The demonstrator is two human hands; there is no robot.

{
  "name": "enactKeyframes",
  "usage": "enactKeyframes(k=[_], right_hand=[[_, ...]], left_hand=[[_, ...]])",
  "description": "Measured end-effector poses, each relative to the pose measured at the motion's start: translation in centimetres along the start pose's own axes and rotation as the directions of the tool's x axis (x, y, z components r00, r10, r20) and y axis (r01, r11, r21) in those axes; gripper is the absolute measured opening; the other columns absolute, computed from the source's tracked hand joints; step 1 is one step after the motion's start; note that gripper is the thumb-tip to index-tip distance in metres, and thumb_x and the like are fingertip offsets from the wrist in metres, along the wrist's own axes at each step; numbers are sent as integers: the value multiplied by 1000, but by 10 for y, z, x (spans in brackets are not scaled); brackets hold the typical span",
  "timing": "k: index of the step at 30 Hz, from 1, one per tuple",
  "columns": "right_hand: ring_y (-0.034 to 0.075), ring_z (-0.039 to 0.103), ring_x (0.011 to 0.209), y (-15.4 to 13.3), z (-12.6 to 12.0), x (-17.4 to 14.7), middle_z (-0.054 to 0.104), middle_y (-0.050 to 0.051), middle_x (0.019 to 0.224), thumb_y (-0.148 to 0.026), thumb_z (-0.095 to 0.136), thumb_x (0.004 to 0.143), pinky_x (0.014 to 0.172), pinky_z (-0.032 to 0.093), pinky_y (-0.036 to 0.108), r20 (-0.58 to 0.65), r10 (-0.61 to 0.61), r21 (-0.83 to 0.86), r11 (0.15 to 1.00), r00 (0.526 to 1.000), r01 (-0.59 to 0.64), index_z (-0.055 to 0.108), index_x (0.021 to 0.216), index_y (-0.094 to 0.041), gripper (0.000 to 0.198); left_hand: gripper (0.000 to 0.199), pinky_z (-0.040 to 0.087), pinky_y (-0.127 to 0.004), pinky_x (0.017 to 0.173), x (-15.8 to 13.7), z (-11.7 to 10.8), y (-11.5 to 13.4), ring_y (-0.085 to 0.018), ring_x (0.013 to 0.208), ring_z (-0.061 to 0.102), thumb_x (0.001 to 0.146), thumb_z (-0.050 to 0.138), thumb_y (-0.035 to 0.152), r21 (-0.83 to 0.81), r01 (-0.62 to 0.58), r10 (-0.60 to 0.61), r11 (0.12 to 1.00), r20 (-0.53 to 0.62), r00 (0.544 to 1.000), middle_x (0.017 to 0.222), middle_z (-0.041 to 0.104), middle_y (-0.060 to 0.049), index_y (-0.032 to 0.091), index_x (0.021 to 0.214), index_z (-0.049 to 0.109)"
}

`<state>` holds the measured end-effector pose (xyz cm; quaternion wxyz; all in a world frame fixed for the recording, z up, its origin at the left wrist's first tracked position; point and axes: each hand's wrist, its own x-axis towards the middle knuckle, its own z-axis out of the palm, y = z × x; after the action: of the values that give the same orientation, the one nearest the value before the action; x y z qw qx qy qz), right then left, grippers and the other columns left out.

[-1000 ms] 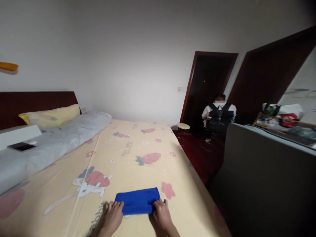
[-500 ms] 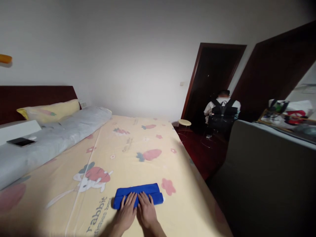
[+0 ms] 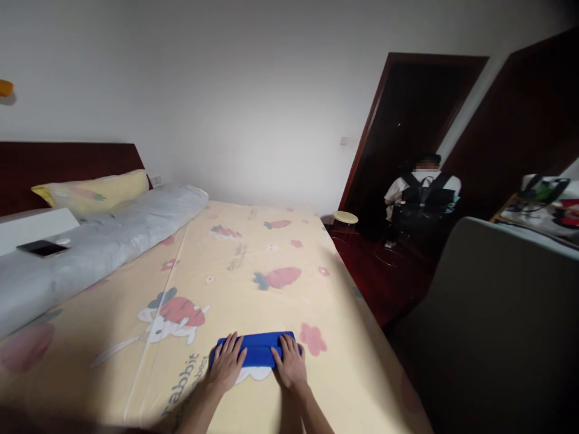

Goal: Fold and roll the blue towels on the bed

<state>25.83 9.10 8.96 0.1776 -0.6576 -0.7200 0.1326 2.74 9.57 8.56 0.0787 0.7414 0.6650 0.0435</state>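
Fingers [image 3: 233,342] of the left hand [image 3: 227,363] and right hand [image 3: 292,364] rest a bit spread on the blue cloth [image 3: 259,348], grabbing nothing.

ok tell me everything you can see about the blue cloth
The blue cloth is plain, deep blue and looks like soft fabric. It is folded into a narrow strip, with a fold line running lengthwise. It lies flat on the patterned bedsheet, its long side running roughly left to right, beside a pink flower print. The left hand covers its left end, the right hand its right.
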Motion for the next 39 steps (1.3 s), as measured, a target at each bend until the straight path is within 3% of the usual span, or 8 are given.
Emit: enactKeyframes(k=[5, 10, 14, 21, 25, 29, 36, 39], right_hand=[[25, 38, 138, 6, -10, 0, 46, 8, 147, -62, 24, 94, 113, 27, 48, 17, -22, 9, 1000, 1000, 22, 45, 140, -26, 61], [23, 25, 144, -11, -6, -26, 32, 6, 155, -47, 23, 99, 116, 22, 51, -53, -177, 20, 984, 983, 178, 30, 147, -28, 53], [23, 32, 141, -23, 10, -52, 38, 3, 152, -35, 34, 96, 115, 27, 50, -36, -338, 16, 941, 940, 339, 31, 146, -35, 50], [25, 39, 137, 21, 5, -46, 43, 3, 149, -35, 31, 96, 110, 31, 54, -100, -128, -74, 990, 987, 121, 35, 144, -36, 48], [24, 48, 129, 15, -12, -26, 57, 5, 138, -19, 35, 88, 108, 31, 52, -61, -87, -66, 994, 994, 83, 53, 131, -31, 48], [22, 54, 120, 1, -22, -8, 65, 4, 125, -14, 37, 83, 109, 29, 50, -45, -95, -65, 994, 994, 92, 61, 118, -29, 46], [24, 29, 143, -5, -9, 27, 39, 7, 151, -5, 29, 82, 114, 22, 54, -43, 35, -96, 995, 998, -39, 42, 142, -25, 65], [23, 25, 144, -14, -2, 32, 34, 6, 154, -10, 27, 87, 116, 20, 51, -10, -37, -75, 997, 999, 36, 37, 145, -25, 61]], left_hand=[[52, 26, -45, 115, -7, -4, -5, -21, 145, 27, 97, 30, 43, 22, -39, 39, 999, -41, 998, 157, 31, -4, 27, 147, 33], [55, 24, -44, 117, -30, 12, 14, -20, 143, 30, 96, 28, 24, 138, -216, 248, 967, -292, 924, 156, 32, -2, 28, 150, 16], [60, 30, -38, 114, -46, 27, 30, -18, 142, 33, 96, 29, 27, 109, -320, 338, 941, -253, 906, 157, 30, 0, 29, 150, 3], [67, 24, -43, 116, -46, 9, -6, -19, 143, 30, 89, 38, 19, 45, -208, 212, 977, -177, 961, 157, 30, 4, 35, 150, 18], [66, 24, -44, 114, -31, -5, -7, -19, 136, 40, 82, 33, 7, 33, -137, 140, 990, -96, 985, 148, 48, -1, 30, 143, 40], [51, 26, -45, 110, -19, -10, -1, -21, 123, 51, 86, 35, 14, 37, -102, 105, 994, -99, 990, 132, 62, -6, 27, 131, 54], [55, 25, -50, 110, -10, -3, -3, -24, 135, 41, 84, 36, 15, 78, 0, 8, 997, -107, 994, 145, 51, -8, 24, 136, 50], [61, 23, -50, 113, -1, -2, 9, -25, 141, 33, 82, 38, 14, 101, 41, -30, 994, -110, 994, 152, 43, -7, 24, 141, 44]])
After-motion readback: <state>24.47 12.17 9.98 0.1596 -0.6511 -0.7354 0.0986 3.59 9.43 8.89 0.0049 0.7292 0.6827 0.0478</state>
